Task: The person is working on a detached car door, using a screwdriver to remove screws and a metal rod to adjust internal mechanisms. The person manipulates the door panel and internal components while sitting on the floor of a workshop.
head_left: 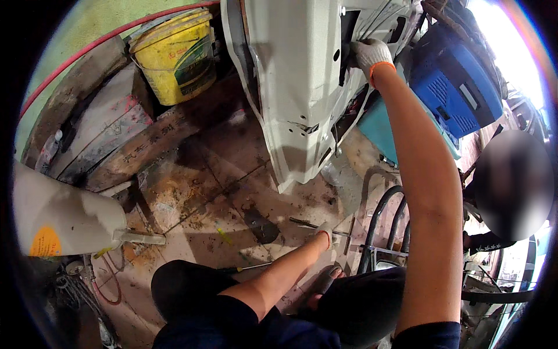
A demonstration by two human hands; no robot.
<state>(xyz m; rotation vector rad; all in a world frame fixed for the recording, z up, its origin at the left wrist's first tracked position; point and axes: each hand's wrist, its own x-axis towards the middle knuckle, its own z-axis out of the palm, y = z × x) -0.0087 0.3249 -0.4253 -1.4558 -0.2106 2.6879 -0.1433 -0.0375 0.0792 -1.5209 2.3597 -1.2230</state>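
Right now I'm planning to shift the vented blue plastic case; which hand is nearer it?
Right. The right hand is at the pale metal panel, to the left of the blue plastic case; the left hand is down near the floor, farther from it.

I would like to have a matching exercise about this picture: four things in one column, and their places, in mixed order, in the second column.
Things
1. yellow plastic bucket
2. vented blue plastic box
3. right hand in a white knitted glove
4. left hand in a pale glove

Places
A. low down, near the person's foot
B. at an opening in the large pale metal panel
C. at the upper left, near the green wall
D. at the upper right, just above a turquoise box

Right pairs: 1-C, 2-D, 3-B, 4-A
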